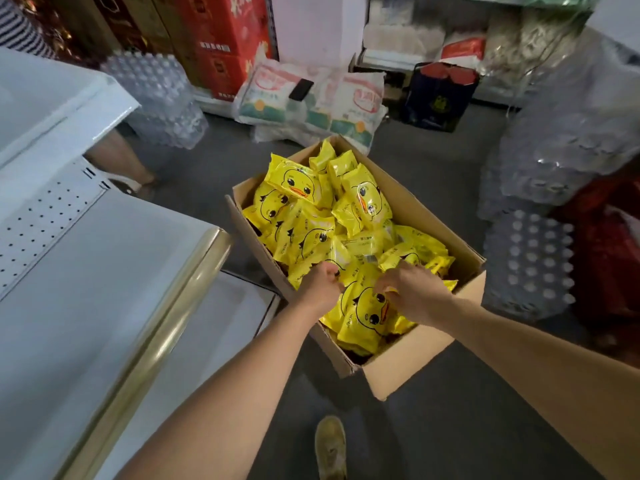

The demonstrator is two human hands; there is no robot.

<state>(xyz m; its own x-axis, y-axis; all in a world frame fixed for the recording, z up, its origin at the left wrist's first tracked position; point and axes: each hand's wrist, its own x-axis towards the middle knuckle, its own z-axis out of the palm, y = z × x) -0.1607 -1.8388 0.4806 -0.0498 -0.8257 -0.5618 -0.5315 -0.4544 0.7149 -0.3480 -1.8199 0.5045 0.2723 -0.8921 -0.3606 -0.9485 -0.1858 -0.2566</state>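
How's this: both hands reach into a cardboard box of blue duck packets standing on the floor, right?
Not quite: the packets are yellow, not blue. The head view shows the left hand and the right hand reaching into a cardboard box of yellow duck packets standing on the floor.

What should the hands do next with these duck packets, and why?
Probably lift the yellow duck packet clear of the cardboard box: left hand and right hand both seem to pinch its upper edge, and it lies atop the pile.
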